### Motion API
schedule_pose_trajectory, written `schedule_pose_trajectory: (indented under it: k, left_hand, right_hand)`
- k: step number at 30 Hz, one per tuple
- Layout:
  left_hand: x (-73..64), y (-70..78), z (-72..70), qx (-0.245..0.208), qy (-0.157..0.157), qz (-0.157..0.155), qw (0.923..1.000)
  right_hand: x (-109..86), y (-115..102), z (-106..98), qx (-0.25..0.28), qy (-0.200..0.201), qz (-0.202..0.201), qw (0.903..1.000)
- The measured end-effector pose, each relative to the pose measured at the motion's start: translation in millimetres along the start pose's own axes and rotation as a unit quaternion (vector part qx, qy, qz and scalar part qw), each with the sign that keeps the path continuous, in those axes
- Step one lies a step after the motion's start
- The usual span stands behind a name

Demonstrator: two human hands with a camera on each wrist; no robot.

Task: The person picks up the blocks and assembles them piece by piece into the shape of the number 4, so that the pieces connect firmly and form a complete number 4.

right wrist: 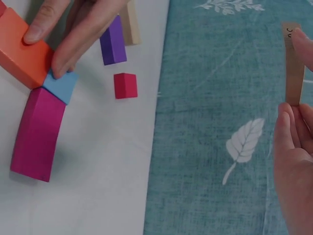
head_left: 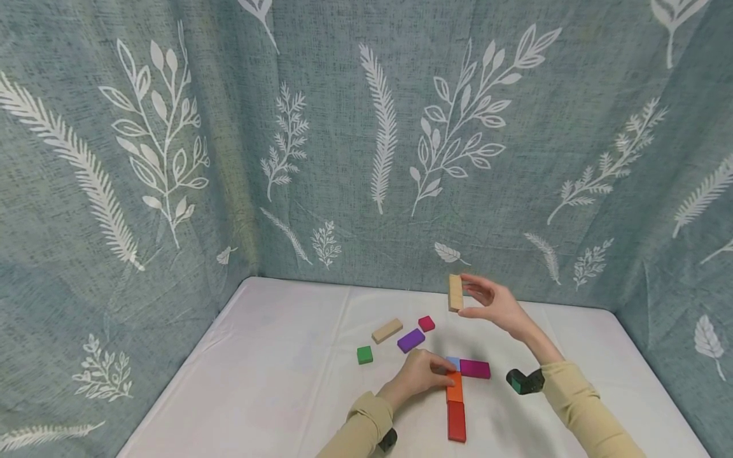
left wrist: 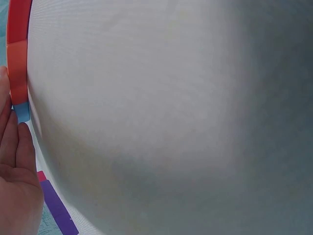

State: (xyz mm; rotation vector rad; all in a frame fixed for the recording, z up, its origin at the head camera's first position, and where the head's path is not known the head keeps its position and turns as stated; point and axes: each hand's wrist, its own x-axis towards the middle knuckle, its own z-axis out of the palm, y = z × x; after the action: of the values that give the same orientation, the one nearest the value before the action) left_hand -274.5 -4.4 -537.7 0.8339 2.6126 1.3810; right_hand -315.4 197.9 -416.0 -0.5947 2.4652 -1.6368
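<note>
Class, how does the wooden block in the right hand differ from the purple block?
Colour: the wooden block is pale tan; the purple block is violet.
Pose: the right hand holds the wooden block roughly upright in the air; the purple block lies on the white cloth.
Both are oblong.

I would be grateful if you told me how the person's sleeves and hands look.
The left hand and right hand show no gloves. The left sleeve and right sleeve are plain pale yellow-beige. A black device shows by the left cuff; a second device, black with a green patch, is by the right.
</note>
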Motion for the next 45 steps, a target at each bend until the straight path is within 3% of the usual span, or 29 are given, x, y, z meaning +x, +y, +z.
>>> schedule_pose_trajectory:
  k: [25,45]
  left_hand:
    - [-1.0,0.1,-0.5,0.01,-0.002,-0.001,1.0]
    - [-3.1,2.8,-1.6,0.002,0.0,0.008,1.0]
  right_hand:
    - [-9.3,41,15,0.0,0.001,0.029,0.9996]
    - [-13.0,71,28,-0.039,0.012,0.078,0.9961]
